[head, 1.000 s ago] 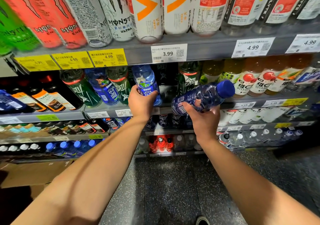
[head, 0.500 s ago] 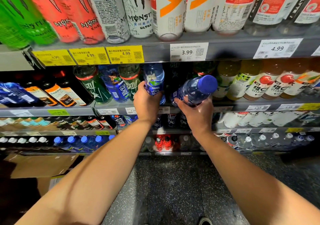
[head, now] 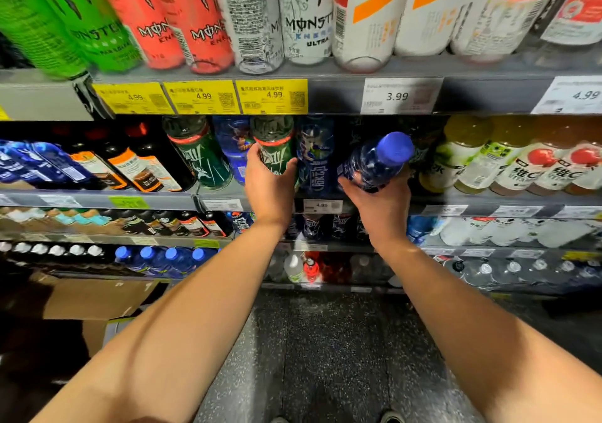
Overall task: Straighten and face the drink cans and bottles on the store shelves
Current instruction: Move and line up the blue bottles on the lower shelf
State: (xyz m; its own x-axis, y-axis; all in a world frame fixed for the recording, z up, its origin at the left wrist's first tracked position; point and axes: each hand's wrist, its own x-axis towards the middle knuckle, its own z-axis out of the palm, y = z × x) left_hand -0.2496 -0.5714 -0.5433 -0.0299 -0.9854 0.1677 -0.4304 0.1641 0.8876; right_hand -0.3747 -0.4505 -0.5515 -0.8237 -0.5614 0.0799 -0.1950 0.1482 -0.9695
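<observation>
My right hand (head: 379,199) grips a dark blue bottle with a blue cap (head: 378,160), tilted with the cap toward me, at the front of the second shelf (head: 488,202). My left hand (head: 268,183) is curled round a green-labelled bottle (head: 275,149) standing on that shelf. Between the two hands a blue bottle with a cartoon label (head: 314,158) stands upright. Another green bottle (head: 197,153) and a blue one (head: 233,144) stand to the left.
Tall energy drink cans (head: 202,18) line the top shelf above price tags (head: 272,96). Juice bottles (head: 534,162) fill the right of the second shelf, dark bottles (head: 133,165) the left. Lower shelves hold more bottles. A cardboard box (head: 97,299) lies on the floor at left.
My left hand has shifted from the blue cartoon-label bottle to the green bottle beside it. My right hand has carried the tilted blue bottle deeper toward the shelf.
</observation>
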